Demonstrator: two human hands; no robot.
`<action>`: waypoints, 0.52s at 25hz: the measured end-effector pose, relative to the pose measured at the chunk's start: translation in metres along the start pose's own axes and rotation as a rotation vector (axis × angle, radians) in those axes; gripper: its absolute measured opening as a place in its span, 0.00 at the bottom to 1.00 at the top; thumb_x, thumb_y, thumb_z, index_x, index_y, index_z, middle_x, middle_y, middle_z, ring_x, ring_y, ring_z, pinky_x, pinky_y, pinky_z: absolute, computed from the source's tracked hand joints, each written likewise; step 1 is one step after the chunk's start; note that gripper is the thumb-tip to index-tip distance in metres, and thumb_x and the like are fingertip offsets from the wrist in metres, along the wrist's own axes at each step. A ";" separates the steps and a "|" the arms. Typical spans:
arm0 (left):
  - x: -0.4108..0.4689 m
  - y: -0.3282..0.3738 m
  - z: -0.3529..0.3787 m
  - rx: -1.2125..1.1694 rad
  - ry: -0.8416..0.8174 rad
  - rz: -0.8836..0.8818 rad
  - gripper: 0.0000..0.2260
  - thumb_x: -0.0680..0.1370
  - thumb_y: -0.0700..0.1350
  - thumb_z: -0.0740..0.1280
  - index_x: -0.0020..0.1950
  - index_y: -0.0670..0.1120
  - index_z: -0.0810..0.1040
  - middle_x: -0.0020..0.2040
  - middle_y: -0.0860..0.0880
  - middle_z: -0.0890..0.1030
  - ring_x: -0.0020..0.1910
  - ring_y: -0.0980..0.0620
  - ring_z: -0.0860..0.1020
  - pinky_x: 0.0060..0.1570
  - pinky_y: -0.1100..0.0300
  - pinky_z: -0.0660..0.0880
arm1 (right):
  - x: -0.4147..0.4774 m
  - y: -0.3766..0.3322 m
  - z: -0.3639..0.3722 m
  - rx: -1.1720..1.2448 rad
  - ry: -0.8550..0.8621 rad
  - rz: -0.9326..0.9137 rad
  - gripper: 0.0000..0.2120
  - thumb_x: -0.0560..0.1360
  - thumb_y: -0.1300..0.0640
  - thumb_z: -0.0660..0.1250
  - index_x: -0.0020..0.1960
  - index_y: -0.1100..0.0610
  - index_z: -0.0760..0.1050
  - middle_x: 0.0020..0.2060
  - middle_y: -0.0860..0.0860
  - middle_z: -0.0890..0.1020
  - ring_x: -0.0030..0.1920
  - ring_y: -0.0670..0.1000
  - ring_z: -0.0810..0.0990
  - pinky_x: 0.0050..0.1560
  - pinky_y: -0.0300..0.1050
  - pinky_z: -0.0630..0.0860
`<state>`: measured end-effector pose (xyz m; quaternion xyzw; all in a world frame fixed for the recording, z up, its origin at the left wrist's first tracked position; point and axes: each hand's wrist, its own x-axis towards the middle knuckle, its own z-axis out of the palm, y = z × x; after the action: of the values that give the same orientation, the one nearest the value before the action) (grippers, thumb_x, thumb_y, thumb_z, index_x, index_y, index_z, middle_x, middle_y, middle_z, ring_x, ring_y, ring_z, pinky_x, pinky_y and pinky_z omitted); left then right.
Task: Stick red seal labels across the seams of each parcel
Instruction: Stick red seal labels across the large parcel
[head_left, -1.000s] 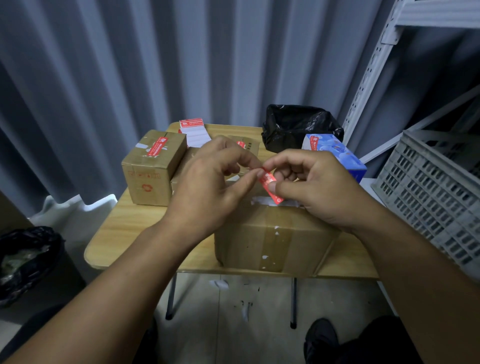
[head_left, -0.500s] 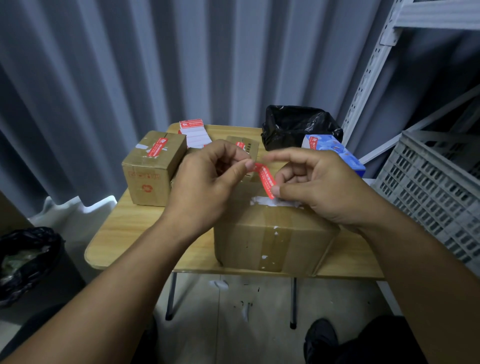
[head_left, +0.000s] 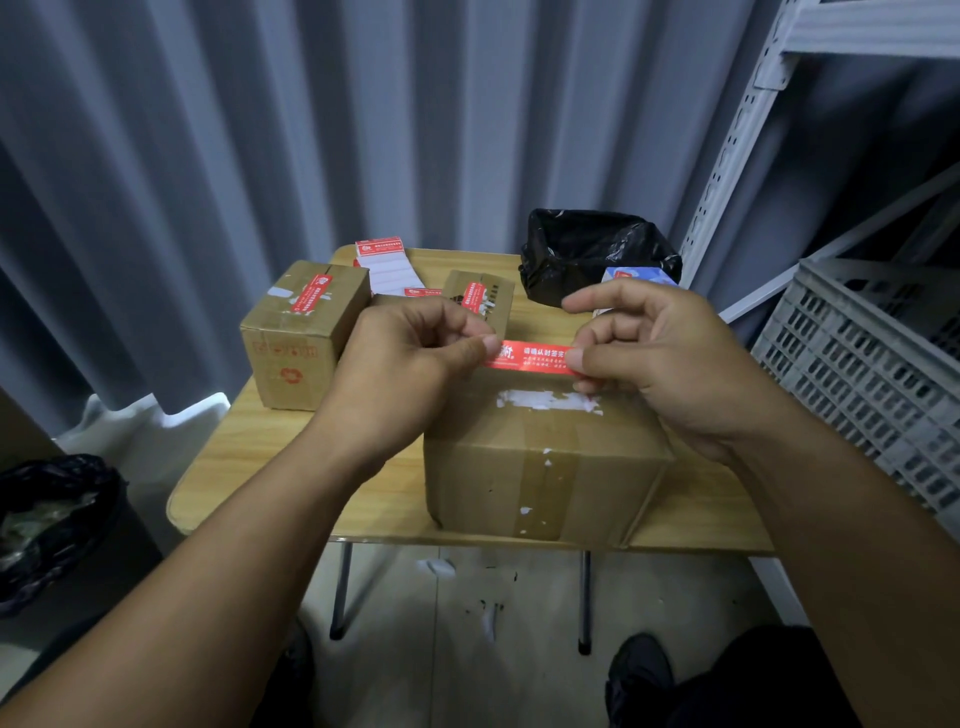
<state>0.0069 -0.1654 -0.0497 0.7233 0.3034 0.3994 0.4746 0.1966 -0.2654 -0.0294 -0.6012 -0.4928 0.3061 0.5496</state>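
**Seal label pulled level over the big parcel**

The red seal label (head_left: 535, 356) hung slanted from my fingers half a second ago. Now it runs level between my hands, which have drawn apart. My left hand (head_left: 410, 364) pinches one end between thumb and forefinger, and my right hand (head_left: 670, 364) pinches the other, so both are clamped on the strip. Just under my grip sits the large cardboard parcel (head_left: 540, 467); as far as I can tell the label is not yet touching it. The brown tape seam (head_left: 545, 483) runs toward me, crosswise to the strip. If I let it slacken, the sticky side could fold on itself or cling to my fingertips. The torn white residue (head_left: 550, 402) below may weaken the bond. Beyond my left hand, a sealed box (head_left: 301, 332) waits.
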 end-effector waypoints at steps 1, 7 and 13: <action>0.000 0.000 0.000 0.010 -0.004 -0.023 0.03 0.75 0.40 0.74 0.41 0.45 0.85 0.39 0.39 0.83 0.35 0.57 0.75 0.36 0.67 0.71 | 0.000 0.000 0.000 -0.001 0.001 0.002 0.17 0.72 0.74 0.70 0.58 0.61 0.77 0.34 0.54 0.82 0.34 0.54 0.79 0.38 0.44 0.79; 0.001 0.002 -0.002 0.024 -0.035 -0.171 0.01 0.73 0.39 0.76 0.43 0.44 0.86 0.38 0.44 0.85 0.36 0.56 0.80 0.34 0.68 0.75 | -0.001 0.004 -0.002 -0.042 0.037 0.047 0.13 0.72 0.73 0.71 0.54 0.64 0.77 0.34 0.55 0.83 0.32 0.54 0.79 0.36 0.43 0.79; 0.007 0.008 0.005 0.241 -0.122 -0.179 0.05 0.76 0.44 0.74 0.41 0.45 0.86 0.38 0.49 0.86 0.40 0.54 0.82 0.42 0.59 0.78 | -0.001 0.007 -0.006 -0.182 0.055 0.082 0.10 0.70 0.71 0.74 0.49 0.63 0.78 0.36 0.60 0.84 0.34 0.55 0.77 0.33 0.42 0.75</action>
<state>0.0150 -0.1650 -0.0418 0.7680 0.3831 0.2713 0.4357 0.2040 -0.2675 -0.0348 -0.6765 -0.4785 0.2657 0.4928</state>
